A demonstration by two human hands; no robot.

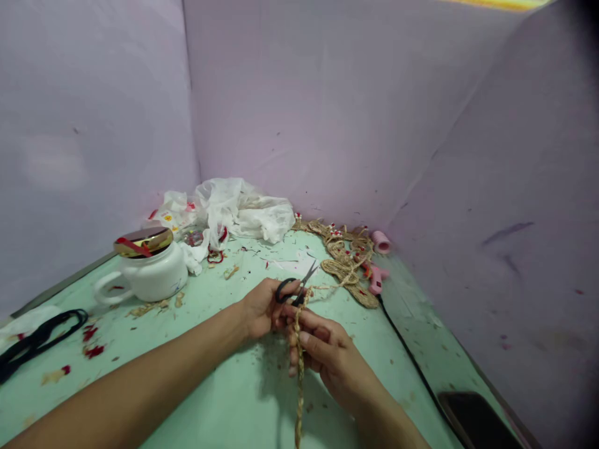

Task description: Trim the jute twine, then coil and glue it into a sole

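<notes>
The right hand point(330, 349) pinches a braided strand point(300, 396) running toward the near side; left of it, the left hand point(262, 308) grasps black-handled scissors point(302, 286) pointing far right; beyond, a white mug point(156, 274) stands left, a pink glue gun point(377, 278) lies right, with crumpled plastic point(243, 212) far left

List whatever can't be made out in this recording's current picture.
All in the head view:
Braided cord: its lower end is cut off by the bottom edge.
Left hand: partly hidden behind the right hand and the braided cord.
White mug: its inside is hidden by the lid.
Dark flat object: cut off by the bottom edge.
Black loop: cut off by the left edge.
</notes>
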